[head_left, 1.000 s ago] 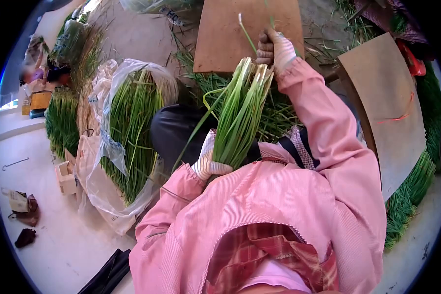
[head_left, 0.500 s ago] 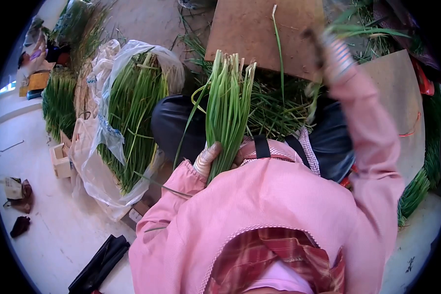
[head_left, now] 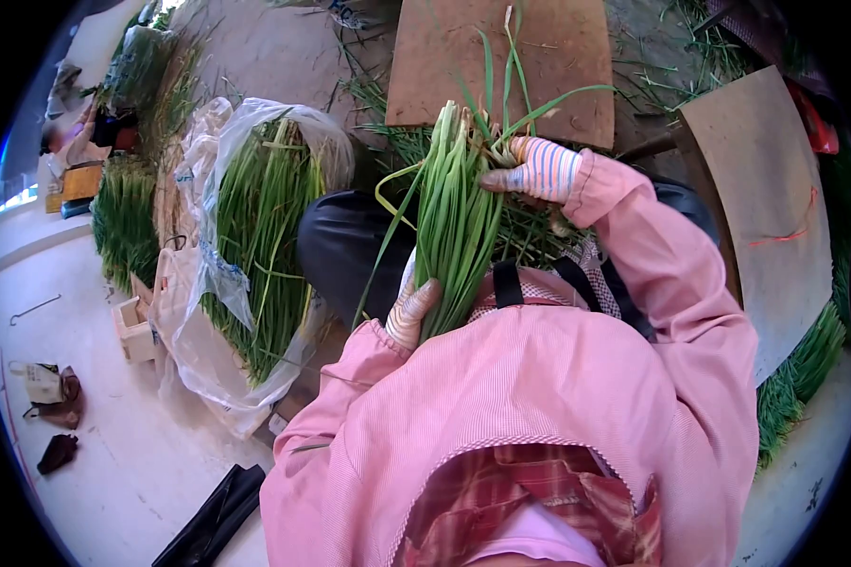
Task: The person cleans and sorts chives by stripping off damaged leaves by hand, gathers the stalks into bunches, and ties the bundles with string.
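My left hand [head_left: 413, 315], in a striped glove, is wrapped round the lower part of a bundle of long green stalks [head_left: 456, 217]. The bundle stands against my lap with its pale cut ends at the top. At its upper right, my right hand [head_left: 539, 170], gloved too, pinches some stalks near the pale ends. Loose green leaves [head_left: 515, 80] stick up and out to the right above that hand. More cut greens [head_left: 534, 231] lie behind the bundle, between my knees.
A clear plastic bag [head_left: 326, 137] full of greens is on the left. Ahead is a brown board [head_left: 501, 71]; another board [head_left: 771, 217] leans at the right. A person [head_left: 80, 146] sits at the far left beside standing greens [head_left: 126, 222]. Black cloth [head_left: 213, 520] lies lower left.
My right hand swung out to the right with loose leaves, then came back to the top of the bundle. My left hand has kept its hold throughout.
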Tool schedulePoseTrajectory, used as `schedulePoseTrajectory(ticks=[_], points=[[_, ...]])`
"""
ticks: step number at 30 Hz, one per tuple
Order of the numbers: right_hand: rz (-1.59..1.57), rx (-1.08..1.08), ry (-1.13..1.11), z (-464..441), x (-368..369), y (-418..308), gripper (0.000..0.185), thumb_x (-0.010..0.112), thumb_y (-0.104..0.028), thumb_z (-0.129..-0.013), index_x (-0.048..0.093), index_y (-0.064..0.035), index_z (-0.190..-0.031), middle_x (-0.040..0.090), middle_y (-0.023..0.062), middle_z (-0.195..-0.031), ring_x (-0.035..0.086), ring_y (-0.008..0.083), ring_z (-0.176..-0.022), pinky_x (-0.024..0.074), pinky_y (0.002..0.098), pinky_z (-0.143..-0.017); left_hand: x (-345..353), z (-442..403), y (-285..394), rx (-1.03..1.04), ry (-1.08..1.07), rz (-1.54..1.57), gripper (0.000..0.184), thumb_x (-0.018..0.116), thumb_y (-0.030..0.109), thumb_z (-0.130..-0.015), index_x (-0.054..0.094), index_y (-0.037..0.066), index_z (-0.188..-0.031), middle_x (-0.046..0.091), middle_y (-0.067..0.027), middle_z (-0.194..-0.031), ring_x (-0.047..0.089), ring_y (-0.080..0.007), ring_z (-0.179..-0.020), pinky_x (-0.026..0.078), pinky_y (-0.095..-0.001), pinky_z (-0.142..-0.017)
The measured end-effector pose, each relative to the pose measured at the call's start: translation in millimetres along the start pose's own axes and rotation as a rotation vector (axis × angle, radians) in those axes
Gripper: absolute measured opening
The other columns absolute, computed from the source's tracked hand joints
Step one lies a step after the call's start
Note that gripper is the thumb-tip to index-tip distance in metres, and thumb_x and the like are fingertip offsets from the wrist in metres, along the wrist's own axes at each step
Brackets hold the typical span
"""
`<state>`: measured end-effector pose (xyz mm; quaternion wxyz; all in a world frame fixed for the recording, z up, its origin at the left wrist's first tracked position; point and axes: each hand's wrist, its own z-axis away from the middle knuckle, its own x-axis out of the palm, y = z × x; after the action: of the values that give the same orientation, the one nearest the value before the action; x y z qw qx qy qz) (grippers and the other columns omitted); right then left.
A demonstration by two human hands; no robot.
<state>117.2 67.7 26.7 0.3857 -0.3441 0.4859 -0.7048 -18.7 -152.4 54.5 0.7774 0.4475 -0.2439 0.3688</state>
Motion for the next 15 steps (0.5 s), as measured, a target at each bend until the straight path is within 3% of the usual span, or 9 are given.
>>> schedulePoseTrajectory(ticks=[2,5,7,8,9,10,13,14,15], points=[[0.283,0.229,-0.044,9.3,-7.6,-33.4,0.028,0.063,-0.02,-0.075,0.058,-0.0107,-0.101,0.06,0.0014,-0.075,0.051,0.0118,-0.064,0.0414,0.0273,-0.059,3.7,1.6,1.7,-0.002,0.015,0.006,0.073,0.065,0.025,-0.073,0.024,0.012,-0.132,0.039,-0.0067,-0.125,0.04,-0.0206,-0.114,0.034,-0.0335,-0.094],[0.563,0.094,0.051,-5.3,-13.6,-17.8,0.02,0.06,-0.019,-0.076,0.061,-0.0091,-0.094,0.061,0.0071,-0.075,0.055,0.02,-0.063,0.0442,0.0301,-0.062,1.3,0.7,-0.9,0.009,0.018,0.02,0.074,0.065,0.026,-0.073,0.023,0.011,-0.132,0.038,-0.007,-0.126,0.04,-0.0208,-0.115,0.033,-0.0336,-0.095],[1.039,0.116,0.129,-17.0,-20.3,-15.3,0.017,0.057,-0.021,-0.076,0.061,-0.0088,-0.088,0.061,0.0123,-0.077,0.057,0.0286,-0.071,0.0466,0.0332,-0.068,0.1,-0.5,-2.5,0.018,0.004,0.023,0.075,0.065,0.026,-0.072,0.023,0.011,-0.132,0.038,-0.0071,-0.127,0.039,-0.0208,-0.115,0.033,-0.0336,-0.095],[1.135,0.072,0.298,-16.2,-23.3,-26.4,0.015,0.058,-0.016,-0.075,0.06,-0.007,-0.087,0.061,0.0138,-0.077,0.058,0.0275,-0.069,0.0469,0.0333,-0.062,0.9,-1.0,-2.6,0.017,-0.014,0.011,0.075,0.066,0.026,-0.072,0.023,0.01,-0.132,0.038,-0.0074,-0.126,0.04,-0.0211,-0.114,0.033,-0.0337,-0.095],[1.152,-0.066,0.397,-19.2,-44.2,-14.6,0.016,0.058,-0.014,-0.074,0.06,-0.007,-0.088,0.063,0.0113,-0.079,0.059,0.0253,-0.073,0.0472,0.03,-0.066,1.8,-1.1,-2.6,0.018,-0.031,-0.002,0.075,0.066,0.027,-0.072,0.024,0.01,-0.132,0.039,-0.0077,-0.126,0.04,-0.0214,-0.114,0.033,-0.0339,-0.095],[0.954,-0.264,0.519,-26.5,-71.4,1.2,0.016,0.057,-0.01,-0.074,0.06,-0.0075,-0.089,0.064,0.0082,-0.082,0.059,0.0216,-0.074,0.0469,0.0293,-0.068,2.9,-0.8,-1.9,0.022,-0.03,-0.004,0.075,0.066,0.027,-0.072,0.024,0.01,-0.132,0.039,-0.0077,-0.126,0.04,-0.0214,-0.114,0.033,-0.0339,-0.095],[0.47,-0.356,0.665,-13.2,-126.3,-27.6,0.016,0.054,-0.011,-0.082,0.057,-0.008,-0.098,0.057,0.0015,-0.073,0.053,0.0131,-0.065,0.0461,0.0274,-0.06,3.8,0.0,-3.6,0.03,-0.01,0.032,0.075,0.067,0.029,-0.07,0.027,0.009,-0.129,0.043,-0.009,-0.12,0.044,-0.0227,-0.109,0.036,-0.0348,-0.093],[0.445,-0.358,0.689,-14.2,-144.4,-24.7,0.017,0.055,-0.013,-0.081,0.056,-0.0085,-0.098,0.057,0.0027,-0.075,0.053,0.0126,-0.065,0.0465,0.0265,-0.06,8.0,-1.7,-1.9,0.035,-0.013,0.036,0.075,0.067,0.029,-0.07,0.027,0.009,-0.129,0.043,-0.009,-0.12,0.044,-0.0227,-0.109,0.036,-0.0348,-0.093],[0.347,-0.215,0.594,-4.5,-122.6,-37.9,0.018,0.055,-0.012,-0.08,0.056,-0.0077,-0.098,0.058,0.0037,-0.078,0.055,0.0142,-0.069,0.0474,0.0278,-0.062,15.0,-1.5,0.3,0.038,-0.013,0.031,0.074,0.068,0.03,-0.069,0.028,0.009,-0.128,0.045,-0.0094,-0.117,0.047,-0.0228,-0.105,0.038,-0.0352,-0.09]])
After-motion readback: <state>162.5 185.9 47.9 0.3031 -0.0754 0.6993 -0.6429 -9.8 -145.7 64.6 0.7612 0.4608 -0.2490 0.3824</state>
